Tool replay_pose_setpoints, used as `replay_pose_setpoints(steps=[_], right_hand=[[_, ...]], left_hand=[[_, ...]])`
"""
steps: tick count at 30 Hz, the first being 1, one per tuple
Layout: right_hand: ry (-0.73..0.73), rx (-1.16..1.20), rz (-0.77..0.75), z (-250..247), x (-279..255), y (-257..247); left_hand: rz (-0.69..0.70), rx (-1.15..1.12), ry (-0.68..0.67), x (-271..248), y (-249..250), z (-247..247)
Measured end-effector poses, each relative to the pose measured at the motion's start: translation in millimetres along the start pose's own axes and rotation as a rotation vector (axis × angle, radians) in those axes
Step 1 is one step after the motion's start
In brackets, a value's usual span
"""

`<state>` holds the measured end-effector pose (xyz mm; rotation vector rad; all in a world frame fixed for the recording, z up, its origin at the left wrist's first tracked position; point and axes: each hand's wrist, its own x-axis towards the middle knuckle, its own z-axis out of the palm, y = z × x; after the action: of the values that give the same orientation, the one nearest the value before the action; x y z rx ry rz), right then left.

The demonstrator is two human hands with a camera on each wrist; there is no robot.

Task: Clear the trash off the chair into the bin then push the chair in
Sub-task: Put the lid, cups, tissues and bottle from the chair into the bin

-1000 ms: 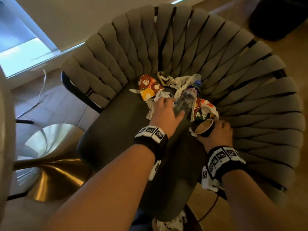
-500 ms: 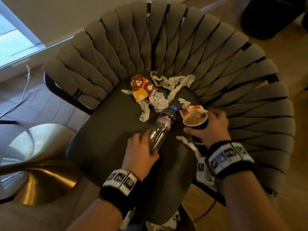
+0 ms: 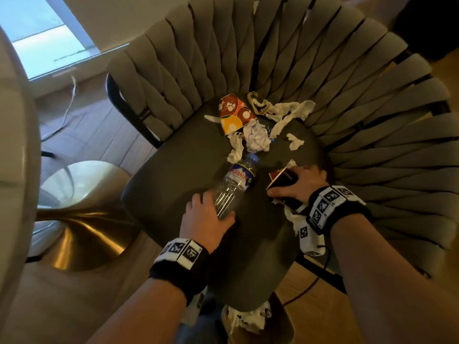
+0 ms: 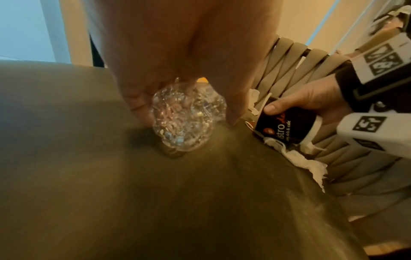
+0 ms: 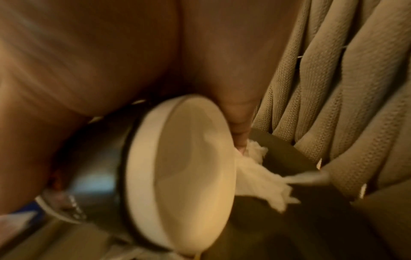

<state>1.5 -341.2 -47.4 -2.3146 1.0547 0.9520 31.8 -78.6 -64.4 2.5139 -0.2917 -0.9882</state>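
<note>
A clear plastic bottle (image 3: 236, 184) with a blue label lies on the chair's dark seat (image 3: 173, 184). My left hand (image 3: 208, 217) grips its base end (image 4: 186, 119). My right hand (image 3: 300, 184) grips a black paper cup (image 3: 283, 181), tipped on its side, with its pale bottom (image 5: 184, 176) facing the wrist. White tissue (image 3: 293, 217) hangs under that hand. A red and orange patterned cup (image 3: 233, 114), a crumpled paper ball (image 3: 257, 139) and tissue strips (image 3: 285, 110) lie at the back of the seat. A bin (image 3: 285, 319) holding tissue stands below the seat's front edge.
The woven grey backrest (image 3: 372, 120) curves round the seat's far and right sides. A gold table base (image 3: 82, 234) and pale table edge (image 3: 15, 170) stand at the left. A white cable (image 3: 67, 108) lies on the wood floor. A dark object (image 3: 427, 23) sits top right.
Both hands have drawn back from the pile toward the seat's front, the left dragging the bottle. The black cup went from upright to tipped on its side.
</note>
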Motion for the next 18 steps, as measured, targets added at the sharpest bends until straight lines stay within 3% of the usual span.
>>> replay_pose_setpoints(steps=[6, 12, 14, 18], right_hand=[[0.074, 0.159, -0.033, 3, -47, -2], [0.139, 0.484, -0.145, 15, -116, 13], [0.113, 0.588, -0.17, 29, -140, 26], [0.019, 0.753, -0.221, 73, -195, 66]], left_hand=[[-0.076, -0.192, 0.04, -56, -30, 18], [-0.143, -0.579, 0.058, -139, -36, 51], [-0.153, -0.726, 0.055, -168, -38, 66], [-0.182, -0.812, -0.035, -227, -34, 98]])
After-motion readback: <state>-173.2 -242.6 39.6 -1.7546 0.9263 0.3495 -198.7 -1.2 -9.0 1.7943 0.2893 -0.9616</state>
